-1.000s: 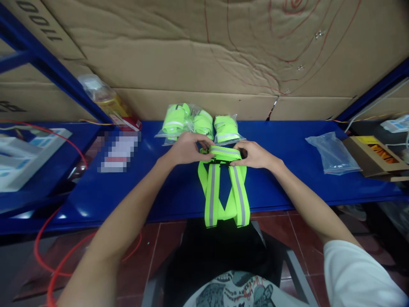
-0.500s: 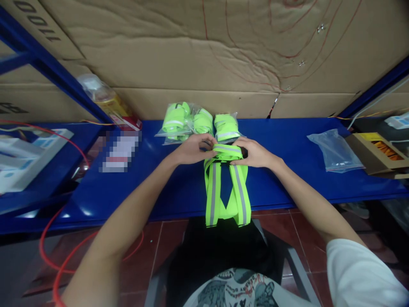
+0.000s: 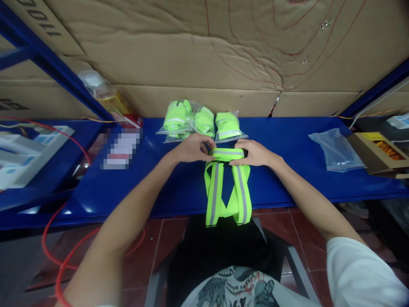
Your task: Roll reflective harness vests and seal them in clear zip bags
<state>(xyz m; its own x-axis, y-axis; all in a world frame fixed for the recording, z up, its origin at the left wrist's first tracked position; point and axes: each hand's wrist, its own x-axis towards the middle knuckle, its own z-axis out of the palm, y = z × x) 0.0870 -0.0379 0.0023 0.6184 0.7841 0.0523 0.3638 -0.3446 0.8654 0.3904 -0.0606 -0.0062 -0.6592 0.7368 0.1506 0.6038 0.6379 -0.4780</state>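
A neon yellow-green reflective harness [image 3: 215, 194] with grey stripes lies on the blue table. Its two shoulder straps hang over the front edge toward me. The waist band is gathered into a flat fold at the far end. My left hand [image 3: 195, 149] grips the left end of that fold between thumb and fingers. At the other end, my right hand [image 3: 255, 152] pinches the fold the same way. Just beyond my hands stand several clear bags with rolled harnesses of the same colour, one bagged roll [image 3: 227, 124] being closest to my right fingers.
Toward the right lie an empty clear zip bag [image 3: 340, 149] and an open cardboard box [image 3: 380, 149] with orange contents. A bottle [image 3: 111, 100] leans at the back left, near a blurred paper [image 3: 119, 149]. A red hose [image 3: 47, 238] loops at the left. Cardboard [image 3: 191, 64] walls the back.
The gathered waist band has become flatter and straighter between my two hands. Both hands keep their grip almost in place, and the view has shifted slightly.
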